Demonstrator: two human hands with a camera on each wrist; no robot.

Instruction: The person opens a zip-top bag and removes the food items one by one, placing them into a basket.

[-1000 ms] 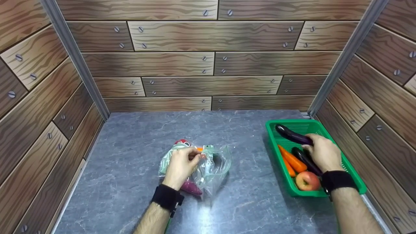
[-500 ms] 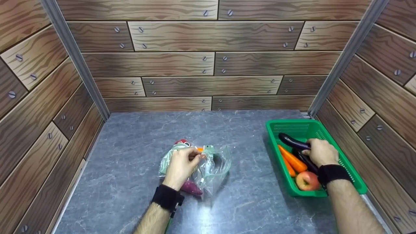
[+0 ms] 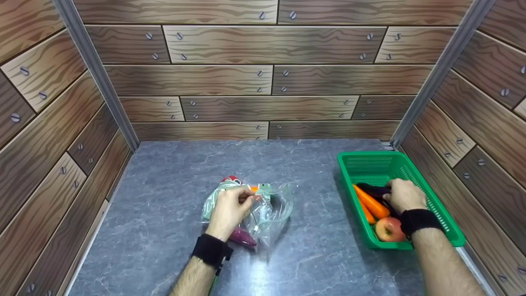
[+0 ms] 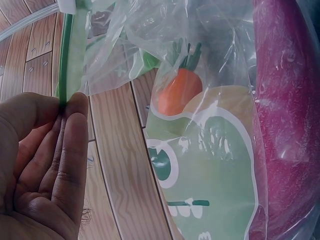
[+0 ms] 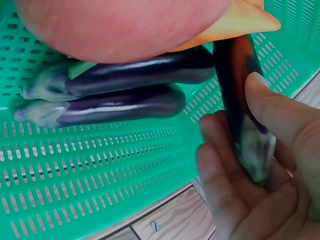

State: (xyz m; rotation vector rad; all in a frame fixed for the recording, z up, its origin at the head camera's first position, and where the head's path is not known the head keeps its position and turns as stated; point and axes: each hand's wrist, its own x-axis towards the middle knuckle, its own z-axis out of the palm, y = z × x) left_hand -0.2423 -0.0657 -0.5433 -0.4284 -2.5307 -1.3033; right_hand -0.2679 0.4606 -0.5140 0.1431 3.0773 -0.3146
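Though the head view obscures them, the right wrist view shows, inside the basket (image 3: 365, 164), two eggplants (image 5: 125, 107) beside a third eggplant (image 5: 234, 85) the right hand (image 5: 275, 195) grips; the left wrist view shows the left hand (image 4: 45, 160) pinching a bag's (image 4: 215, 145) green strip (image 4: 65, 60).

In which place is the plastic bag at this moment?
In the head view, the plastic bag is near the middle of the gray table, left of the green basket; the left hand pinches the bag's edge.
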